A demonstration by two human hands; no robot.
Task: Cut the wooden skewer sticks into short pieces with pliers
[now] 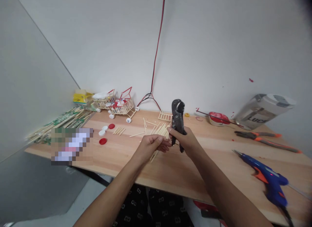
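Observation:
My right hand (185, 140) is wrapped round the handles of a black cutting tool (177, 118), held upright above the wooden table (170, 168). My left hand (151, 145) is closed in a pinch on thin wooden sticks (159, 140) right beside the tool's handles. More loose wooden sticks (156, 127) lie spread on the table just behind both hands. A small stick frame (165, 116) rests further back.
Stick-built carts (119, 105) stand at the back left, with red and white bottle caps (105, 132) and packs of sticks (65, 121) nearby. To the right lie a blue glue gun (266, 178), orange-handled pliers (265, 138), a red-stained bowl (217, 118) and a tipped container (264, 110).

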